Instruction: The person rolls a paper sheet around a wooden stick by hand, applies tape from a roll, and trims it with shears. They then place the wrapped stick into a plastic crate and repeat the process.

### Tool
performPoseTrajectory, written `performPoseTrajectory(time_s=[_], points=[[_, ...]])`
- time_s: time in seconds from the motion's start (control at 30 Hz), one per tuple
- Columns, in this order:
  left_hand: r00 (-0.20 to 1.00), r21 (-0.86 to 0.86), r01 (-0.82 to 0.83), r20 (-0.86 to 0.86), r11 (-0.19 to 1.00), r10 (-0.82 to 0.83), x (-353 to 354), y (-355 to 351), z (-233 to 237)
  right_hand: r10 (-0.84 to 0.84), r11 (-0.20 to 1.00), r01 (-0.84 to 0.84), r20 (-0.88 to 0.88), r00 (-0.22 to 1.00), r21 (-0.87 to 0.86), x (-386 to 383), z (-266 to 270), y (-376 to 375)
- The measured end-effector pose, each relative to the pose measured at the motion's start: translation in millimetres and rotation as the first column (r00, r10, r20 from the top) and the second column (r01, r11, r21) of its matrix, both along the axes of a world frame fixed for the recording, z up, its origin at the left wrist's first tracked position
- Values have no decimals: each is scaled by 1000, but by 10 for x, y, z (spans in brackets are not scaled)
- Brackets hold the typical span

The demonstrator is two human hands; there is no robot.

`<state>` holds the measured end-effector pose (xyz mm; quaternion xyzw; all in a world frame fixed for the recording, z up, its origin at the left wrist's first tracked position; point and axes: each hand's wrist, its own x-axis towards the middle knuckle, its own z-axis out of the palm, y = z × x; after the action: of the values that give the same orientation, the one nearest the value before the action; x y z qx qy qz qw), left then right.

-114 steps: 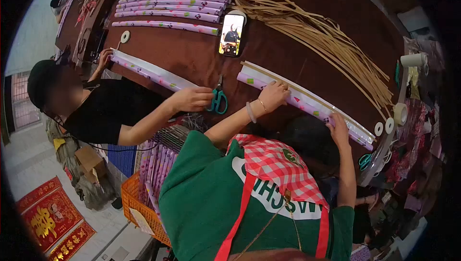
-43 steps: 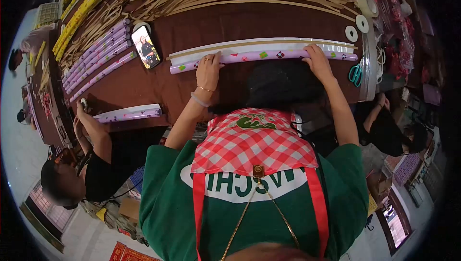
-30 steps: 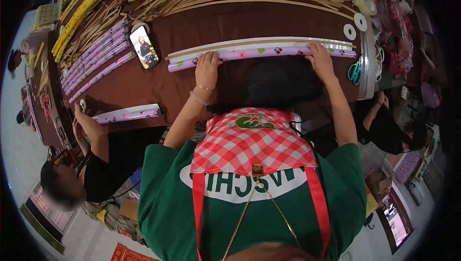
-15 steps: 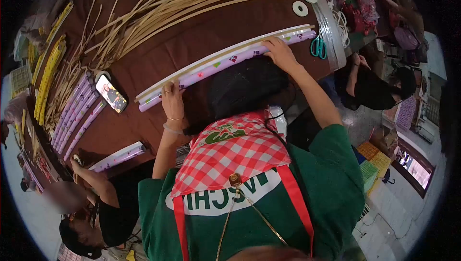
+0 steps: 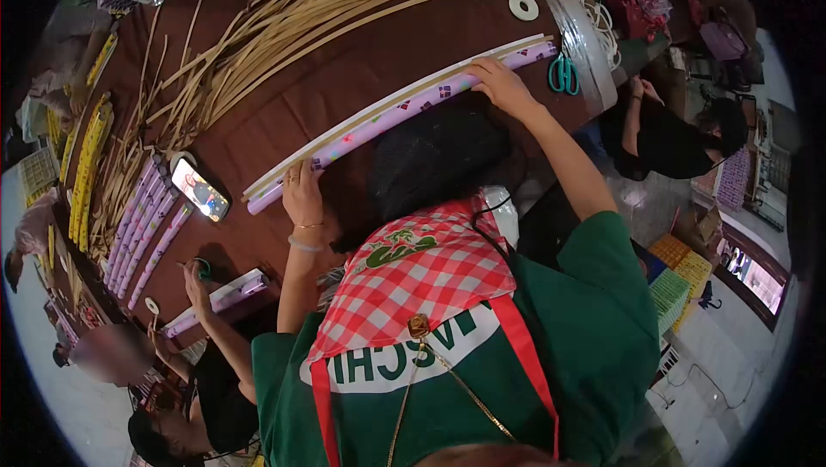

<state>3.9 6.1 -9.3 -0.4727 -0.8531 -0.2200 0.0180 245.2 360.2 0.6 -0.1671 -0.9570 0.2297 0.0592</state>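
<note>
A long sheet of lilac patterned wrapping paper, partly rolled into a tube, lies slantwise across the brown-covered table. A flat tan strip runs along its white far edge. My left hand is closed on the near-left end, fingers bent over the paper and strip. Toward the right end, my right hand also grips it, fingertips over the far edge and thumb on the near side. Teal-handled scissors lie just beyond the right end.
Many tan strips cover the far table. Two tape rolls lie at the right. A lit phone and finished lilac rolls lie left. A co-worker's hand with scissors is near another lilac piece.
My hands stay on the paper, fingers shifted slightly, and the white edge beyond the strip looks narrower at the right. The co-worker at lower left has reached in with scissors.
</note>
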Motion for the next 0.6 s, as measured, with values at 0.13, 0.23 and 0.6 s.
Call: performPoseTrajectory(time_s=[0.13, 0.23, 0.6], points=[[1000, -33, 11, 8, 999, -11, -70, -32, -107, 26, 999, -24, 54, 998, -24, -41, 24, 42], [1000, -36, 14, -7, 999, -14, -69, -12, -128, 29, 999, -31, 73, 997, 32, -36, 38, 49], [995, -55, -45, -91, 997, 40, -46, 48, -33, 37, 971, -44, 32, 999, 237, -59, 17, -5]])
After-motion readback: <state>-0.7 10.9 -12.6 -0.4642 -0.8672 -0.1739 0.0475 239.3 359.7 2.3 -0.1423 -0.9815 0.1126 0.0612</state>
